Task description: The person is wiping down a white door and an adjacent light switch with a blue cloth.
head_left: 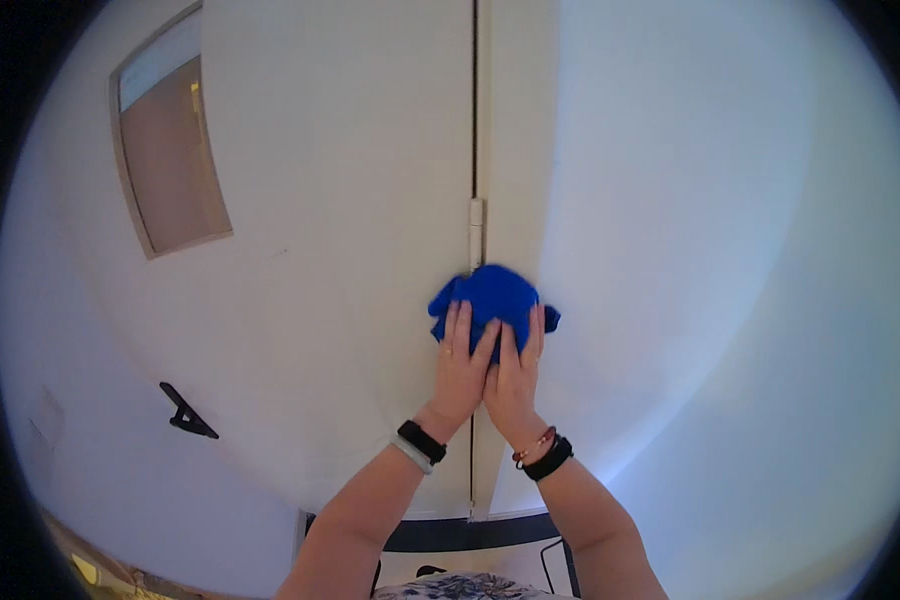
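Observation:
A bright blue cloth (490,295) is pressed flat against the hinge side of a white door (340,250), just below a white hinge (476,232). My left hand (462,362) lies on the cloth's lower left, fingers spread upward. My right hand (515,372) lies beside it on the cloth's lower right, partly overlapping the left. Both palms push the cloth onto the door frame (515,180). Dark bands circle both wrists.
The door has a narrow window panel (170,160) at upper left and a black lever handle (186,412) lower left. A white wall (730,300) runs off to the right. A dark floor strip (470,533) shows below the door.

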